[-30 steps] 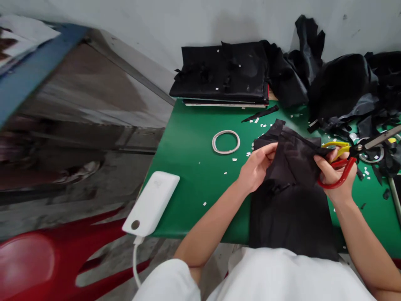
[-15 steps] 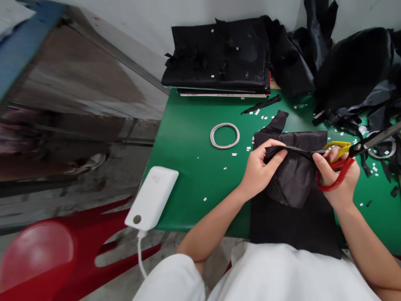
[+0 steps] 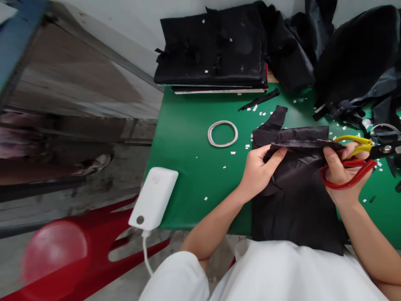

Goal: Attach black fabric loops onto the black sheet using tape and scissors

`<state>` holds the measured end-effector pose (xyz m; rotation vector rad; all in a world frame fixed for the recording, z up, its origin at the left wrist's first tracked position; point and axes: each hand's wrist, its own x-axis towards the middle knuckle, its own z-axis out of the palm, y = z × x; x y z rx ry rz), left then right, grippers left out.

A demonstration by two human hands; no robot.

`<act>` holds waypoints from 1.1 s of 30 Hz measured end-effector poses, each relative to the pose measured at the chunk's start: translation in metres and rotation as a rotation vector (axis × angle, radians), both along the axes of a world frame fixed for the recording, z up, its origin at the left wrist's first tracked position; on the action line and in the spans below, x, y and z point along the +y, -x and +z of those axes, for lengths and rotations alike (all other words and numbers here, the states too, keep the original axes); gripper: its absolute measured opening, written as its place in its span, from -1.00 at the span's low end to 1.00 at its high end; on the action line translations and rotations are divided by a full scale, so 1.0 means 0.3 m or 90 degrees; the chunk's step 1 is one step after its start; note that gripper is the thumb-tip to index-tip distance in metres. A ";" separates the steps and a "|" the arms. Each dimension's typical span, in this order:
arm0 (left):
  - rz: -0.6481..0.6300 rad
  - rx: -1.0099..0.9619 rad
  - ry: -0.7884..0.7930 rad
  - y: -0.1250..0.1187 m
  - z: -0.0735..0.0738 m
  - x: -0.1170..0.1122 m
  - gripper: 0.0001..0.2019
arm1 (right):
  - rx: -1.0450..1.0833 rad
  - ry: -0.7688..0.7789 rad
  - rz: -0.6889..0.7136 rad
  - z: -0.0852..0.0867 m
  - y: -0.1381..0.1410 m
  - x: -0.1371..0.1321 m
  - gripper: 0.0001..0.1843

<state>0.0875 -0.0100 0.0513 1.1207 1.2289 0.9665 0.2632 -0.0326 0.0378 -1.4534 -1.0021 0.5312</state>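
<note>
A piece of black fabric [image 3: 297, 209] lies over the near edge of the green table, against the white shirt. My left hand [image 3: 258, 169] pinches the fabric's folded upper edge between thumb and fingers. At the other end of that edge, my right hand [image 3: 347, 179] pinches the cloth with its thumb and fingertips. The same hand carries scissors [image 3: 372, 149] with one yellow and one red handle, looped round the fingers, their blades pointing right, away from the cloth. A black strip [image 3: 275, 119] sticks out beyond the fabric's upper left corner.
On the green table [image 3: 188, 167] are a white ring-shaped coil [image 3: 222, 133], a white power bank [image 3: 154, 198] with a cable, and scattered white scraps. Folded black cloth [image 3: 213, 50] rests on books at the back. More black fabric [image 3: 357, 58] heaps at right. A red chair [image 3: 94, 251] stands lower left.
My right hand has moved right with the scissors, and the fabric edge between my hands is stretched wider and turned to show its fold. The whole view has shifted slightly.
</note>
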 end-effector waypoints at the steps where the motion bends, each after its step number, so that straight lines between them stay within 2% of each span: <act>1: -0.007 0.004 -0.007 0.001 0.003 -0.001 -0.71 | 0.015 -0.016 -0.004 -0.002 0.002 0.003 -0.55; 5: -0.026 0.041 -0.051 0.004 0.012 -0.003 -0.71 | 0.099 -0.047 0.034 -0.001 0.010 0.011 -0.57; 9: -0.012 0.026 -0.055 0.005 0.005 0.003 -0.67 | 0.117 0.018 0.030 0.022 0.010 0.005 -0.60; 15: 0.121 -0.082 -0.032 0.006 -0.042 0.008 -0.62 | 0.264 0.129 0.186 0.044 0.019 -0.001 -0.61; 19: 0.194 -0.156 0.031 0.001 -0.043 0.014 -0.58 | 0.290 0.135 0.222 0.040 0.029 -0.008 -0.59; 25: 0.250 -0.193 0.088 0.002 -0.023 0.028 -0.67 | 0.267 0.145 0.255 0.037 0.033 -0.016 -0.61; 29: 0.267 -0.192 0.093 -0.004 -0.040 0.027 -0.66 | 0.233 0.180 0.269 0.043 0.038 -0.019 -0.56; 33: 0.247 -0.164 0.016 -0.004 -0.062 0.020 -0.62 | 0.184 0.205 0.243 0.053 0.044 -0.018 -0.49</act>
